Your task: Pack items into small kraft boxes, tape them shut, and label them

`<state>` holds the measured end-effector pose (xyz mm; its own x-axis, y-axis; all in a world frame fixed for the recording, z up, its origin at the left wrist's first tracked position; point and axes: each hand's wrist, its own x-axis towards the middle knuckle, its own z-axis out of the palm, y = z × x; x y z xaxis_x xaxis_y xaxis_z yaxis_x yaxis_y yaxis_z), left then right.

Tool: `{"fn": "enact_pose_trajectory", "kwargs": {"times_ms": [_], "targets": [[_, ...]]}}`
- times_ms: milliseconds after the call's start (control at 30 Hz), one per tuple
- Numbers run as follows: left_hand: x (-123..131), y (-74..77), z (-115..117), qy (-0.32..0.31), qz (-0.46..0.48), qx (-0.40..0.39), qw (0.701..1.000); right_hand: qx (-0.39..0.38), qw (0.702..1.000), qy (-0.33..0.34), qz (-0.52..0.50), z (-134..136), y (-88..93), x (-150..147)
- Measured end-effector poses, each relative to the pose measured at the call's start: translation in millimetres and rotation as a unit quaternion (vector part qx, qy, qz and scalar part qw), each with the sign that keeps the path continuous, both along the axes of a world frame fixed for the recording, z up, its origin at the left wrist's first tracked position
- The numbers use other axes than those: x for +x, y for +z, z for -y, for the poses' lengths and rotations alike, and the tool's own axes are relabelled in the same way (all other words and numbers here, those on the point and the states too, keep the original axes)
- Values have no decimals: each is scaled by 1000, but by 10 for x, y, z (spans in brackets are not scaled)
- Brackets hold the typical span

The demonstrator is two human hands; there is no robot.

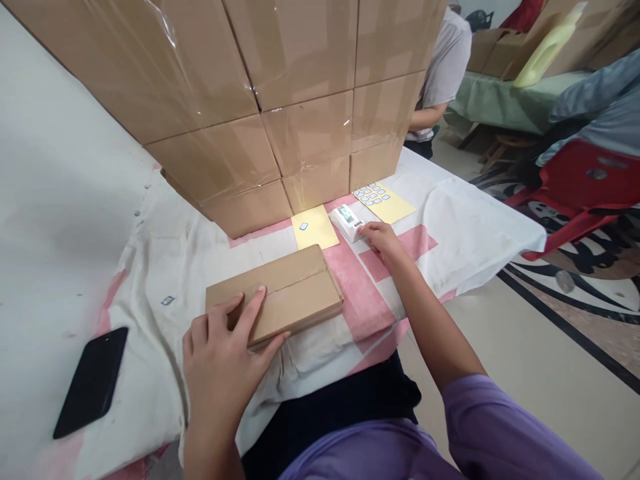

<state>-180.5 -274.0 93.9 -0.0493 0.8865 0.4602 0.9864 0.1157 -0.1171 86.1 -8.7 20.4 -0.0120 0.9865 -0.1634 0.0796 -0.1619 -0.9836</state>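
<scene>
A closed cardboard box (295, 287) lies flat on the cloth-covered table in front of me. My left hand (225, 340) grips its near left part, with fingers spread on the top and the thumb along the near edge. Farther off, a small white device (347, 222) with a dark window on top sits on the cloth. My right hand (381, 241) is at its near right end, fingertips pinched together and touching it. Anything between those fingertips is too small to make out. Left of the device lies a yellow sheet (323, 235) bearing one small blue-edged sticker (303, 227).
Taped cardboard boxes (310, 133) are stacked at the table's back. Another yellow sheet (395, 205) holds several stickers. A black phone (93, 383) lies at left, near a loose sticker (168, 301). Beyond are a person (445, 60), a red chair (590, 177) and a yellow bottle (547, 50).
</scene>
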Motion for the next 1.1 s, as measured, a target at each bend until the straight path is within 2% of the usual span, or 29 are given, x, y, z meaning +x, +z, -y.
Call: {"fn": "enact_pose_trajectory", "kwargs": {"times_ms": [400,733,1100], "targets": [[19,47,2,0,-6,-3,1000,-6,1000,22,-8,17,33,22],[-10,-15,-31,-4,-7,17,1000,-19,999,33,-9,-10,38,35],[-8,-11,-34,-6,-11,16,1000,-20,999,46,-5,32,72,69]]}}
